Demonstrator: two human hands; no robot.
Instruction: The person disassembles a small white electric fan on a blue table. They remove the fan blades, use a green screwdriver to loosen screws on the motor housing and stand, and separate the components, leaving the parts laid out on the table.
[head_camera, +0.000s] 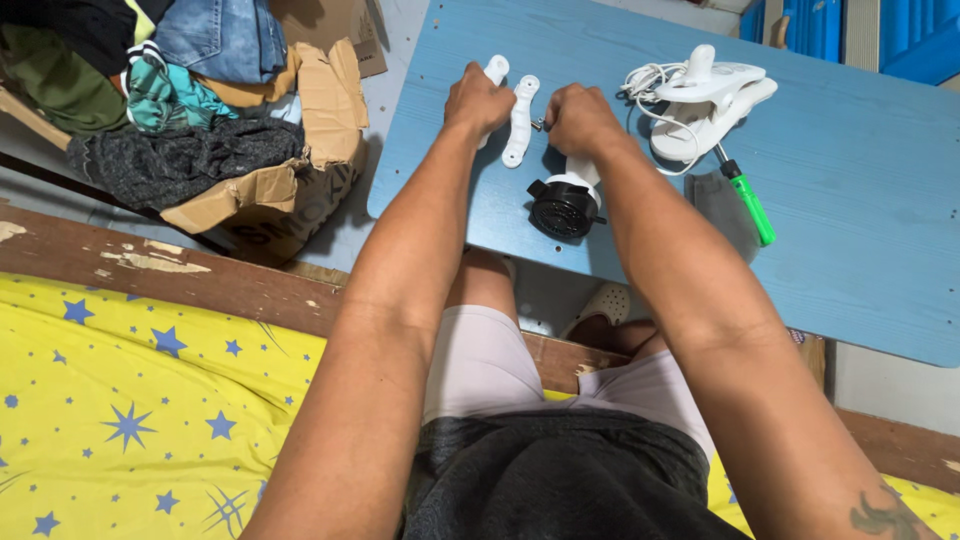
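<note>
My left hand (478, 100) is closed around a white plastic piece (495, 69) whose rounded end sticks out above the fist. Beside it lies a second white curved plastic piece (521, 120) on the blue table (850, 200). My right hand (580, 118) is closed over the white neck of a small device with a round black head (562, 208) and pinches something small and metallic by that second piece. What exactly the right fingers pinch is hidden.
A white clip-shaped base with a coiled white cord (705, 95) and a green-handled screwdriver (750, 205) lie right of my hands. A torn cardboard box of clothes (200, 110) stands at the left. A yellow star-patterned sheet (140, 400) covers the bed edge below.
</note>
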